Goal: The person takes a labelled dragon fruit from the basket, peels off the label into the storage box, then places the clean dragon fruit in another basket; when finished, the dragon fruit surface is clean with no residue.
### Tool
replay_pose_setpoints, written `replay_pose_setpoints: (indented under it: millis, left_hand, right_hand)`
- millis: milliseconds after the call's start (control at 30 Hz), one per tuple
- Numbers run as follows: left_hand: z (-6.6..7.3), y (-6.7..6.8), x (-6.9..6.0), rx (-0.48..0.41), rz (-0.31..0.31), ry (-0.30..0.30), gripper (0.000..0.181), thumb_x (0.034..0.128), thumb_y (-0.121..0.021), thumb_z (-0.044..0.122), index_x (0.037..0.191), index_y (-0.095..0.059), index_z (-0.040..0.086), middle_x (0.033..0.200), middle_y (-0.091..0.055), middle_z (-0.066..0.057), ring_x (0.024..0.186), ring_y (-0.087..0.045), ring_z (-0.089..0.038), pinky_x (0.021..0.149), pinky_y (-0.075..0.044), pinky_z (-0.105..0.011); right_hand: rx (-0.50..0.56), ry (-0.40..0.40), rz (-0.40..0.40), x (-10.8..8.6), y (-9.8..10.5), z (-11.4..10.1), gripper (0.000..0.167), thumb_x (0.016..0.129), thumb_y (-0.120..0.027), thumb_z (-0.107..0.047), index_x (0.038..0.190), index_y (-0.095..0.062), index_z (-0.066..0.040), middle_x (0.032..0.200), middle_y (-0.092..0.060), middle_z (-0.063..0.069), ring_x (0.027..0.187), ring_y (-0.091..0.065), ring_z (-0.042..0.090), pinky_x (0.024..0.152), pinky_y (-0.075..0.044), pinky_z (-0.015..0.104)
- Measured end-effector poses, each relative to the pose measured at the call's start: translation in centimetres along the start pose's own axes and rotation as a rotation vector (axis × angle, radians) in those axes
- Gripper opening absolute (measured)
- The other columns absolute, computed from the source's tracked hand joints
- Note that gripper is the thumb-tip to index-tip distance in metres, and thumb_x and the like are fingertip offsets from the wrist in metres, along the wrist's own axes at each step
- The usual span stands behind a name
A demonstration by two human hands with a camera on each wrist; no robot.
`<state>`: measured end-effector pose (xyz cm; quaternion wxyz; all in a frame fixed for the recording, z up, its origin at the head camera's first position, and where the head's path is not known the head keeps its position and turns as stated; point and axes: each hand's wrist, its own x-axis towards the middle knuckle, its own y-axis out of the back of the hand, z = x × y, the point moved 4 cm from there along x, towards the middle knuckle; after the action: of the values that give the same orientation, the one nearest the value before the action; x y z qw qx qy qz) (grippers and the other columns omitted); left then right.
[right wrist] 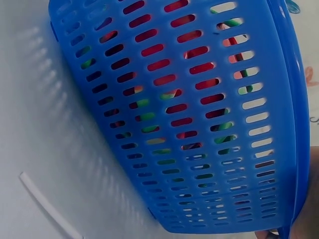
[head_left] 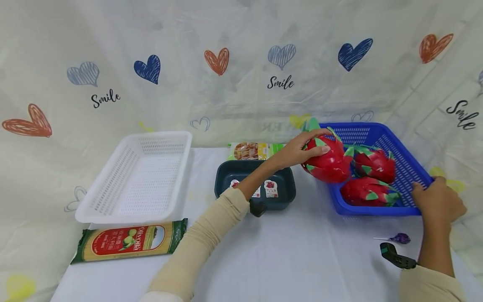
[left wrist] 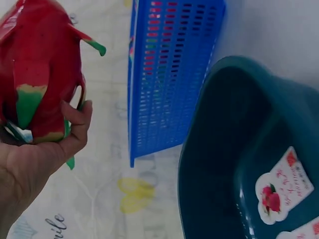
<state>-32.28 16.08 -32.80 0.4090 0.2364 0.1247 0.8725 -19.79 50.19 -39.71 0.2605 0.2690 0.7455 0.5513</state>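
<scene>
My left hand grips a red dragon fruit with green-tipped scales, holding it above the left side of a blue basket. In the left wrist view the fingers curl round one end of that dragon fruit. Two more dragon fruits lie inside the basket, one toward the back and one toward the front. My right hand holds the basket's right front corner by the rim. The right wrist view mostly shows the slotted basket wall, with red and green showing through.
A dark green bin holding stickered cards stands mid-table, a snack packet behind it. At left are a white basket and a spaghetti pack. A purple lollipop lies in front of the blue basket.
</scene>
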Motion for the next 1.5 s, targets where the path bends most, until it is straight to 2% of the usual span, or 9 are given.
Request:
replay_pose_setpoints:
  millis: [333,467,600,767,933,1033,1167,1400,1500]
  left_hand:
    - [-2.9,-2.8,8.5,0.176,-0.089,0.107,0.054,0.0963,-0.057,0.034,0.147,-0.039,0.031,0.141,-0.048,0.007,0.119,-0.048,-0.002,0.089,-0.048,-0.017]
    - [-4.0,-4.0,10.5,0.313,-0.139,0.175,0.055,0.095,-0.057,0.043,0.146,-0.038,0.039,0.146,-0.041,0.012,0.13,-0.035,-0.001,0.096,-0.044,-0.022]
    - [-5.0,-4.9,11.2,0.421,-0.203,0.247,0.053,0.0941,-0.056,0.049,0.143,-0.037,0.045,0.152,-0.034,0.012,0.14,-0.023,-0.004,0.105,-0.041,-0.03]
    - [-5.1,-5.8,11.7,0.549,-0.211,0.321,0.064,0.091,-0.053,0.06,0.147,-0.024,0.051,0.158,-0.023,0.008,0.144,-0.022,-0.008,0.109,-0.04,-0.034]
    - [-5.4,-5.8,11.7,0.592,-0.129,0.419,0.083,0.086,-0.055,0.066,0.151,-0.007,0.045,0.159,-0.022,0.012,0.146,-0.025,-0.005,0.118,-0.026,-0.048]
    - [-5.7,-5.5,11.6,0.567,-0.073,0.451,0.086,0.0831,-0.059,0.067,0.148,-0.009,0.04,0.154,-0.033,0.016,0.143,-0.032,-0.003,0.119,-0.019,-0.054]
    - [-6.4,-5.3,11.7,0.559,-0.064,0.449,0.078,0.0845,-0.058,0.066,0.145,-0.017,0.037,0.147,-0.041,0.017,0.139,-0.037,-0.003,0.119,-0.016,-0.055]
    - [-7.6,-5.4,12.1,0.638,-0.216,0.442,0.056,0.0942,-0.038,0.066,0.147,-0.025,0.053,0.158,-0.027,0.019,0.151,-0.011,-0.007,0.119,-0.007,-0.06]
    - [-7.9,-5.5,12.2,0.649,-0.247,0.447,0.05,0.0958,-0.036,0.064,0.145,-0.031,0.054,0.153,-0.038,0.019,0.149,-0.018,-0.007,0.119,-0.007,-0.061]
  right_hand:
    - [0.005,-0.026,0.021,-0.2,0.5,0.9,0.065,0.101,-0.03,-0.032,0.147,-0.015,0.013,0.129,-0.039,0.046,0.108,-0.045,0.057,0.082,-0.04,0.059]
    - [-0.006,-0.032,0.027,-0.2,0.4,0.9,0.065,0.102,-0.031,-0.032,0.148,-0.016,0.012,0.13,-0.04,0.045,0.11,-0.046,0.057,0.084,-0.041,0.059]
    - [-0.008,-0.017,0.029,-0.1,0.1,0.8,0.066,0.101,-0.032,-0.033,0.147,-0.018,0.011,0.13,-0.041,0.045,0.11,-0.047,0.057,0.083,-0.042,0.059]
    - [-0.012,-0.016,0.034,-0.1,0.1,0.9,0.066,0.101,-0.032,-0.034,0.148,-0.017,0.011,0.128,-0.041,0.045,0.109,-0.047,0.057,0.083,-0.042,0.059]
    - [-0.011,-0.016,0.028,-0.2,0.2,0.7,0.067,0.101,-0.032,-0.034,0.148,-0.017,0.011,0.128,-0.042,0.045,0.108,-0.047,0.056,0.08,-0.042,0.057]
    - [-0.013,-0.01,0.022,-0.2,0.2,0.6,0.067,0.101,-0.033,-0.035,0.147,-0.018,0.012,0.127,-0.042,0.045,0.105,-0.048,0.056,0.076,-0.041,0.056]
    - [-0.012,-0.003,0.026,0.0,0.1,0.5,0.067,0.101,-0.033,-0.035,0.147,-0.019,0.012,0.127,-0.042,0.045,0.105,-0.048,0.056,0.076,-0.041,0.056]
    - [-0.009,-0.001,0.018,0.2,-0.3,0.3,0.067,0.101,-0.034,-0.035,0.147,-0.018,0.011,0.129,-0.042,0.045,0.107,-0.047,0.056,0.079,-0.042,0.057]
    - [-0.004,-0.001,0.02,0.3,-0.3,0.4,0.067,0.101,-0.035,-0.035,0.147,-0.019,0.011,0.129,-0.042,0.045,0.108,-0.047,0.056,0.079,-0.041,0.057]
